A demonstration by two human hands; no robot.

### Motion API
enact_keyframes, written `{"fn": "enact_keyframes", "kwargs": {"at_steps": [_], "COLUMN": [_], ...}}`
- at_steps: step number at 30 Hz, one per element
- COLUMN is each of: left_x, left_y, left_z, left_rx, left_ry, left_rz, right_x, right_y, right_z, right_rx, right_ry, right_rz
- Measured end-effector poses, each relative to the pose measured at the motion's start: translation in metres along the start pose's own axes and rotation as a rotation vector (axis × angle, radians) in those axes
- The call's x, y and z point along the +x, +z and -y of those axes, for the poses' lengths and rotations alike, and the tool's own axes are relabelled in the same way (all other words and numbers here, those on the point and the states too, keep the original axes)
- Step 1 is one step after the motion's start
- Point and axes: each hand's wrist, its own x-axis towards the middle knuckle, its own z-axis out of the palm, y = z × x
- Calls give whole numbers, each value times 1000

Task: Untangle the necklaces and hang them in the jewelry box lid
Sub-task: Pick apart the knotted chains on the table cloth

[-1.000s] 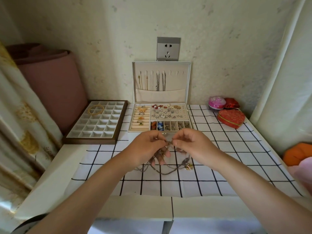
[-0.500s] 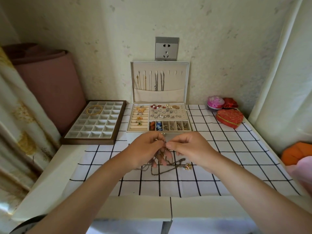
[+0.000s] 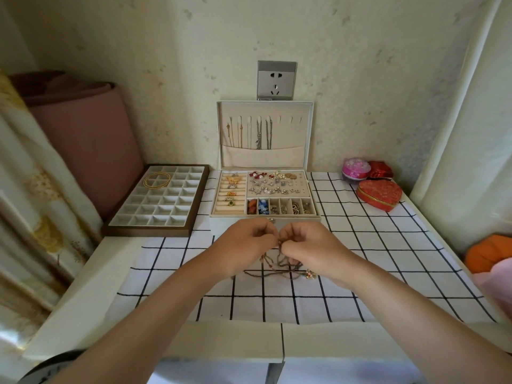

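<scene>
Left hand (image 3: 243,245) and right hand (image 3: 310,245) – fingers curled – pinch the tangled necklaces (image 3: 279,266) before the jewelry box lid (image 3: 304,134)

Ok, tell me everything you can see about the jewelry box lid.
The lid stands open and upright at the back of the box, against the wall below the socket. White outside, cream fabric-like lining inside. A row of small tabs runs along the top: gold chains hang from the left ones, silvery chains mid-row, the right ones bare. A pocket spans the bottom, taking the chains' ends.
</scene>
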Motion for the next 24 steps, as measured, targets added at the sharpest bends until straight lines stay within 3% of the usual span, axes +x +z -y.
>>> {"fn": "enact_keyframes", "kwargs": {"at_steps": [5, 11, 15, 17, 24], "left_x": [-1, -5, -4, -4, -4], "left_y": [-9, -10, -7, -6, -7], "left_z": [-1, -6, -8, -8, -6], "left_rx": [-58, -241, -252, -281, -300], "left_ry": [33, -98, -152, -161, -154], "left_rz": [-17, 23, 30, 39, 23], "right_x": [1, -1, -1, -1, -4], "right_y": [-9, -9, -6, -5, -4], "right_z": [1, 4, 2, 2, 4], "right_rx": [104, 59, -21, -41, 155], "right_ry": [-33, -60, -119, -147, -117], "right_rz": [26, 58, -110, -110, -40]}}
